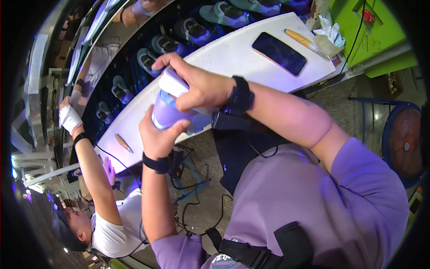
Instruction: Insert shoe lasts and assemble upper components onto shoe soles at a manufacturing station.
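Both my hands hold a translucent plastic bottle (165,109) with a wide white lid (172,83), tilted above the white ledge (215,56). My left hand (157,133) is closed round its lower part. My right hand (199,85) is closed on the lid end, thumb and fingers on either side of the white top. Purple light tints the bottle, and what it contains cannot be made out. Black bands circle both my wrists.
On the ledge lie a dark phone (280,53), a tan-handled tool (301,38) and a small pointed tool (123,142). Shoes (224,14) line the rack behind. A green machine (371,33) stands right, a round-seated stool (403,139) below it. Another person (112,224) works at left.
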A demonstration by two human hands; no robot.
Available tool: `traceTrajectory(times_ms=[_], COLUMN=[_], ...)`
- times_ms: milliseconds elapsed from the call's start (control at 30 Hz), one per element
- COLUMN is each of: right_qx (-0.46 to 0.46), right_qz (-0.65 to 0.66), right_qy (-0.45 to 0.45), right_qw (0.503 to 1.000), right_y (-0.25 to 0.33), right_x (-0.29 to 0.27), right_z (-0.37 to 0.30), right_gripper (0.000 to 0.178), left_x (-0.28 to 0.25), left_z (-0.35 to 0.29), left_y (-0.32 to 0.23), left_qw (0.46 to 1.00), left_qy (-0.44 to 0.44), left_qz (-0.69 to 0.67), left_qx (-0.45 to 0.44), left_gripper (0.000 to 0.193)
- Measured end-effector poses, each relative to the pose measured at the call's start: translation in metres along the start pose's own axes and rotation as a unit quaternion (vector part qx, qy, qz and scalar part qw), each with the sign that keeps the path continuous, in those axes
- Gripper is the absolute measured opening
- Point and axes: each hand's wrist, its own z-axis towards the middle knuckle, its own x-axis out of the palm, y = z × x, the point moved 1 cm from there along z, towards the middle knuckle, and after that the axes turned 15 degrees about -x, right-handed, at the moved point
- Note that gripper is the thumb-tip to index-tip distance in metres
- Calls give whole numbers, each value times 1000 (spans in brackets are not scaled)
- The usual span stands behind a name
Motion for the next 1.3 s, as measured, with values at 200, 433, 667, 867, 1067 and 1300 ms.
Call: traceTrajectory(times_ms=[200, 433, 667, 867, 1067, 1300], right_qx=[61, 22, -171, -63, -35, 0], right_qz=[-52, -51, -342, -465, -403, -248], right_qy=[51, -18, -2, 83, 130, 0], right_qw=[996, 998, 924, 879, 905, 969], right_y=[33, 57, 37, -7, -8, 111], right_x=[-29, -31, -5, 10, 6, -53], right_z=[-5, -38, -119, -125, -112, -58], right_gripper=[87, 80, 95, 89, 85, 95], left_x=[20, 38, 26, 6, 1, -38], left_z=[16, -4, -35, -75, -82, -138], left_y=[-58, -79, -15, 22, 30, -64], left_qw=[991, 942, 977, 984, 991, 861], left_qy=[2, -64, -33, -44, -62, 218], left_qz=[114, 255, -43, 98, 6, -133], left_qx=[63, 207, 207, 140, 119, 439], left_gripper=[60, 70, 62, 80, 75, 34])
